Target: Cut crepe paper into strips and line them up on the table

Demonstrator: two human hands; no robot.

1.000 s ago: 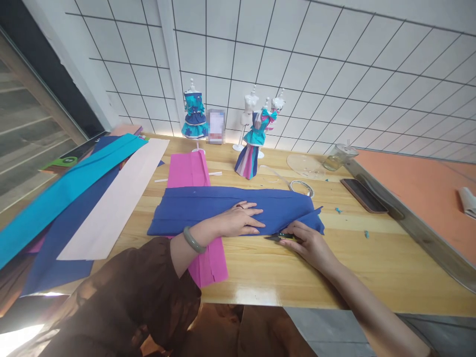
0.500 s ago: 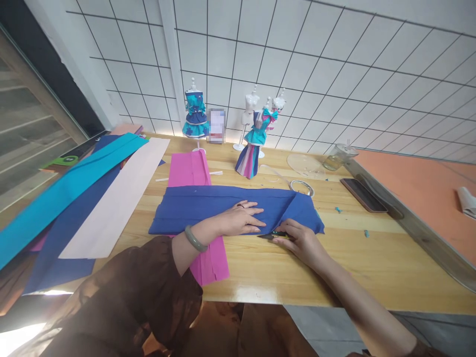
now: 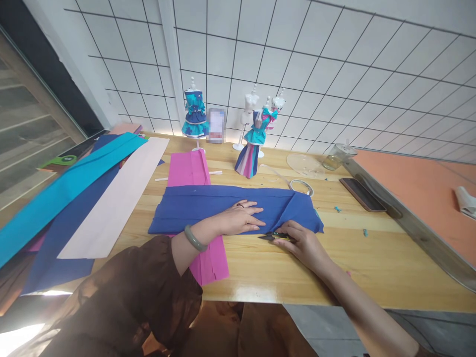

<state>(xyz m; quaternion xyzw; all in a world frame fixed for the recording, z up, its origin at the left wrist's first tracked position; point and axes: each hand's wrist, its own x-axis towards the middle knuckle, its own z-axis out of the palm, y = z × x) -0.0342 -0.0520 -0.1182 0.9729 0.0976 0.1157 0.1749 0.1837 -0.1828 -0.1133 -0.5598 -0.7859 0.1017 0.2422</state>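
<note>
As we look down across our workplace, a white wall (image 3: 320, 54) ruled with dark lines rises behind our wooden desk (image 3: 260, 270), which fills most of the view below it. Along the left of the desk we have long strips lying aslant: a turquoise strip (image 3: 74, 186), and a pale strip (image 3: 115, 198) with dark blue material showing between them. Before us, around the middle of the desk, our blue cloth (image 3: 219, 199) stretches from left to right over a pink cloth (image 3: 209, 265), which runs crosswise beneath it and shows past both long edges. Near the right end of the blue cloth we see a slanting fold.

Farther back stand a dress form (image 3: 247, 148) in a long striped skirt and a tiered dress (image 3: 195, 116) on its own stand. Our left hand (image 3: 245, 217) rests palm down on the blue cloth, fingers spread. Our right hand (image 3: 297, 239), beside the near edge, is curled about dark snips (image 3: 275, 236); we cannot tell whether it also touches the fold. Toward the right lies a dark phone (image 3: 362, 194), and just past the blue cloth a roll of tape (image 3: 301, 187). The snips point left; a greenish bangle (image 3: 195, 239) circles our left wrist. Smallest are the blue scraps (image 3: 337, 208) near the phone.
</note>
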